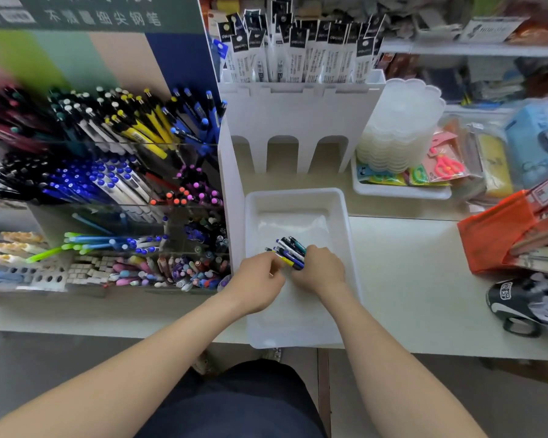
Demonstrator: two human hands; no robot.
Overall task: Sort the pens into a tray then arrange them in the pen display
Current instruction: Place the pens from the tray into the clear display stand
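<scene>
Pale shop counter point(408, 279), pen display point(108, 172) at nine o'clock — over the tray point(350, 235) the right hand point(321, 270) grips the pens point(290, 251) tight, left hand point(257, 282) pinching their nine-o'clock ends.

On the pen display point(108, 172), the green header board point(102, 17) carries white Chinese characters ending in 细尖钢笔. White print on the refill packets point(301, 49) is too blurred to read.

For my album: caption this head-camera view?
A person's left hand and right hand hold a bundle of pens in a white tray beside the pen display.
</scene>
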